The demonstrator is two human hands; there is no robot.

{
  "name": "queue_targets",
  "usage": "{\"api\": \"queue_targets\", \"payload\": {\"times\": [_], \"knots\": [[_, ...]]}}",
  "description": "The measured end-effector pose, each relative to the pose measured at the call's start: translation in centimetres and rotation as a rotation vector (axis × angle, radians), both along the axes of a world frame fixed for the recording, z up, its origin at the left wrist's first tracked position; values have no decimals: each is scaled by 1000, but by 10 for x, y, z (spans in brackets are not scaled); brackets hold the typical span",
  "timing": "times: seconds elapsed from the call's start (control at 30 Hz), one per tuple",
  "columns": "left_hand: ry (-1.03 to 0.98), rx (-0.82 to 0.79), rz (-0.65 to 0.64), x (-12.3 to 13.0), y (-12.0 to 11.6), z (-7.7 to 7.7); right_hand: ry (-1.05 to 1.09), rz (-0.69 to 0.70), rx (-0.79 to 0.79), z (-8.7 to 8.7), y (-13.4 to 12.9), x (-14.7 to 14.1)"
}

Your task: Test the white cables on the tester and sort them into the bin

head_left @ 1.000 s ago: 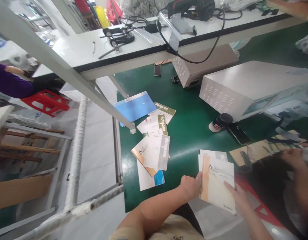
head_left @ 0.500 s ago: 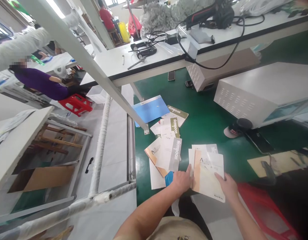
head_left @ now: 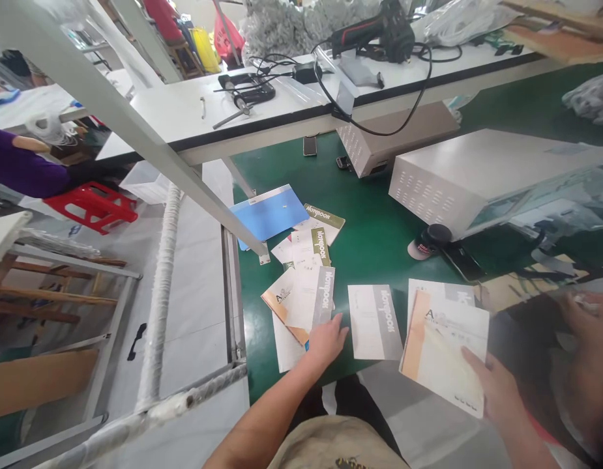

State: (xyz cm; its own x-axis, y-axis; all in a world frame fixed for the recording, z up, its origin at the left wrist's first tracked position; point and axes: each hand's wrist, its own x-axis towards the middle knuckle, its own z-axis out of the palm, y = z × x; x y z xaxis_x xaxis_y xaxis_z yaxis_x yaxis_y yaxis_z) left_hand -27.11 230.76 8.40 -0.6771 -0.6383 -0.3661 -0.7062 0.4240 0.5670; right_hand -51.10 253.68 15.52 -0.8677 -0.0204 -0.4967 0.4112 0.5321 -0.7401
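Hands (head_left: 325, 340) work notebooks (head_left: 445, 355) on green table (head_left: 379, 241).

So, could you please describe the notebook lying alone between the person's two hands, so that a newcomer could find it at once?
Start from the green table and go to its near edge, between the left hand and the right hand. The single notebook lies flat there by itself. Unlike the overlapping pile to its left and the orange-spined stack the right hand holds, it touches no other booklet and has a grey spine strip.
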Motion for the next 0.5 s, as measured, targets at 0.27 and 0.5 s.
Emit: {"api": "queue_targets", "payload": {"times": [0.27,0.5], "knots": [[211,486,340,7,-7,2,-261,86,-356,-7,-30,14],[590,1157,399,0,9,21,-159,439,-395,-12,-101,54]]}}
